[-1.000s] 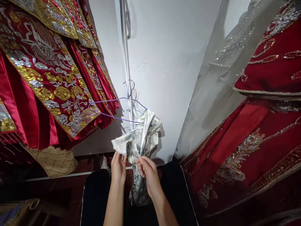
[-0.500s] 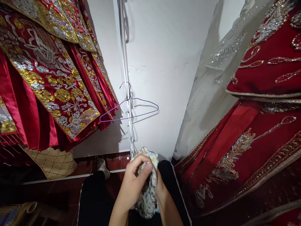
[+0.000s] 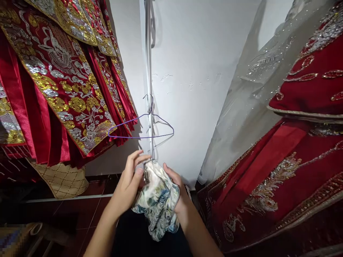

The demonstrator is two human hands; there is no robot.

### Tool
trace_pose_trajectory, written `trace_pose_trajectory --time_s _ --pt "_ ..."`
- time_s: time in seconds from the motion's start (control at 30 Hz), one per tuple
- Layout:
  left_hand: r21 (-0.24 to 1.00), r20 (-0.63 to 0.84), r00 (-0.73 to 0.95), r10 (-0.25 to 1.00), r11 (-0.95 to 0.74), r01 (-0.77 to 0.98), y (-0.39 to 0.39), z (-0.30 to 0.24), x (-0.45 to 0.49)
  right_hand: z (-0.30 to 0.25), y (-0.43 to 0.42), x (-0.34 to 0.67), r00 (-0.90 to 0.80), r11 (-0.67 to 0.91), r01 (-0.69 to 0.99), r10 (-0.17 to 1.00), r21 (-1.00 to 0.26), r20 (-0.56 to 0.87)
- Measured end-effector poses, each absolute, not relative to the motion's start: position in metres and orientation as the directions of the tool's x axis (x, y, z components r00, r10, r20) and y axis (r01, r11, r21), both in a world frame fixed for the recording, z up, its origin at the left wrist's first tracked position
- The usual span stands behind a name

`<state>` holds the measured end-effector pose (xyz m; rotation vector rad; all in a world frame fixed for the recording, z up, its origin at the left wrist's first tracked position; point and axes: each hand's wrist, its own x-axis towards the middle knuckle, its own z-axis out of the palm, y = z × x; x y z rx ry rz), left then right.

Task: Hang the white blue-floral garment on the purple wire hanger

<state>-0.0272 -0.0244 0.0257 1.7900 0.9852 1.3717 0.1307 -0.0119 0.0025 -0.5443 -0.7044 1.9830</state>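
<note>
A bunched piece of patterned fabric [image 3: 158, 196], white with green, blue and dark markings, is in front of my body. My right hand [image 3: 180, 192] is closed on its right side, thumb along the upper edge. On the opposite side is my left hand [image 3: 131, 184], its thumb and fingers apart, right against the fabric's edge; some of its fingertips lie behind the cloth. Above both hands, a thin purple wire hanger [image 3: 140, 137] hangs with nothing on it, in front of a white metal upright [image 3: 150, 71].
Red garments with gold and silver embroidery [image 3: 77, 103] hang at the left. At the right hang a red beaded gown [image 3: 284, 150] and a sheer whitish sparkly garment [image 3: 241, 96]. Behind is a white wall [image 3: 193, 46]. A low white bar [image 3: 72, 198] crosses above the dark red tiled floor [image 3: 93, 210].
My left hand has moved left and its fingers have spread. The fabric has been opened wider and shows more of its surface. My right hand now shows at its right side.
</note>
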Motion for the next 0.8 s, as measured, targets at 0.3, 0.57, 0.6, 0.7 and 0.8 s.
trace_pose_trajectory --time_s 0.3,0.57,0.6,0.7,0.8 --pt "0.852 0.068 0.534 0.842 -0.328 0.407 -0.009 -0.003 -0.075 0.043 0.026 0.166 -0.606 -0.026 0.047 0.794 -0.999 -0.049" --pt "0.901 0.089 0.396 0.914 -0.243 0.36 -0.001 0.021 -0.083 0.054 0.149 0.166 0.147 0.485 0.125 0.854 -0.865 0.5" --pt "0.931 0.077 0.395 0.915 -0.208 0.3 -0.002 0.026 -0.079 0.046 0.161 0.161 0.102 0.484 0.153 0.859 -0.861 0.501" --pt "0.939 0.087 0.406 0.91 -0.212 0.272 -0.009 0.04 -0.068 0.018 0.183 0.15 -0.113 0.477 0.268 0.878 -0.837 0.465" --pt "0.699 0.184 0.413 0.892 -0.414 0.583 -0.013 0.044 -0.071 0.0 0.181 0.164 -0.14 0.478 0.329 0.877 -0.814 0.459"
